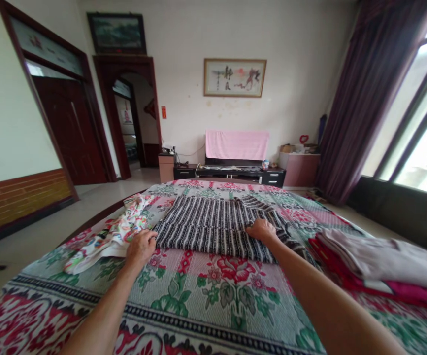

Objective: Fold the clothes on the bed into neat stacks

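A black-and-white striped knit sweater (202,224) lies spread flat in front of me, with a sleeve stretching out at its right end. At its left edge, my left hand (142,245) has its fingers closed on the hem. My right hand (263,230) is on the sweater's right part, fingers curled down and closed on the knit. The fingertips of both hands are partly hidden. Just left of my left hand lies a crumpled white garment with a colourful print (119,235).
A floral cloth (206,301) covers the round table. Folded clothes (386,261), grey on top of red, are stacked at the right. Beyond the table stands a low black cabinet (187,173), and a pink cloth (237,144) hangs above it. Purple curtains (368,93) flank the window.
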The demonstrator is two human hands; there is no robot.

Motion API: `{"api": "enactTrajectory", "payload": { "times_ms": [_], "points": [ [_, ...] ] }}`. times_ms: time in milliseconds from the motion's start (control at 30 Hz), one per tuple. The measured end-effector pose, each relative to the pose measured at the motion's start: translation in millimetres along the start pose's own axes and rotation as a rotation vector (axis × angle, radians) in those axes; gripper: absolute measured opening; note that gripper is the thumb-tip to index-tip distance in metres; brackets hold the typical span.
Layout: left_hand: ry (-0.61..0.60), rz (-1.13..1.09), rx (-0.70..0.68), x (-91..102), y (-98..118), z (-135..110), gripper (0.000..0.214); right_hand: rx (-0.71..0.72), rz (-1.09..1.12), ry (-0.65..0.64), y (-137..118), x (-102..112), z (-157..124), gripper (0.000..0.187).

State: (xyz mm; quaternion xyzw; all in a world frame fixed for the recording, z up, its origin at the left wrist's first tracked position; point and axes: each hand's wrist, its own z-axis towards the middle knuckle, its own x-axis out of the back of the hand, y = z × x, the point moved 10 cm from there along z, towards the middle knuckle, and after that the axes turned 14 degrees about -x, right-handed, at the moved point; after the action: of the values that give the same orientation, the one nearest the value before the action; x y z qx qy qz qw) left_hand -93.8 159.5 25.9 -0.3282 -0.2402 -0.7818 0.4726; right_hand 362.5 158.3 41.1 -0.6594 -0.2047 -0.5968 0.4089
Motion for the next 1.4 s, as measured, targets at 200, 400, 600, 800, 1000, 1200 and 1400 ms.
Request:
{"api": "enactTrajectory", "payload": {
  "times_ms": [200,400,600,800,1000,1200,1400],
  "points": [
    [-0.018,-0.011,0.014,0.4,1.3,0.4,0.036,0.040,0.137,0.207,5.3,6.5,-15.2,0.034],
    [-0.011,-0.025,-0.012,-0.3,0.9,0.8,0.035,0.203,0.257,0.239,-1.1,0.5,-28.0,0.033],
    [0.011,-0.029,-0.003,-0.7,-1.7,-0.7,0.032,0.257,0.201,0.142,-6.3,-7.5,-31.2,0.042],
    [0.058,0.028,-0.004,6.1,1.3,0.2,0.034,0.258,0.157,0.203,15.3,8.0,-21.9,0.037],
    [0.099,0.040,-0.101,18.8,25.4,6.4,0.031,0.458,0.249,0.249,18.8,17.2,-34.6,0.029],
    [-0.054,-0.049,-0.174,-4.8,38.0,6.8,0.031,0.597,0.235,0.098,2.2,-2.6,-52.1,0.031],
    [-0.091,-0.084,-0.165,-9.5,36.1,5.8,0.032,0.590,0.155,0.059,2.8,-16.6,-48.2,0.035]
  ]
}}
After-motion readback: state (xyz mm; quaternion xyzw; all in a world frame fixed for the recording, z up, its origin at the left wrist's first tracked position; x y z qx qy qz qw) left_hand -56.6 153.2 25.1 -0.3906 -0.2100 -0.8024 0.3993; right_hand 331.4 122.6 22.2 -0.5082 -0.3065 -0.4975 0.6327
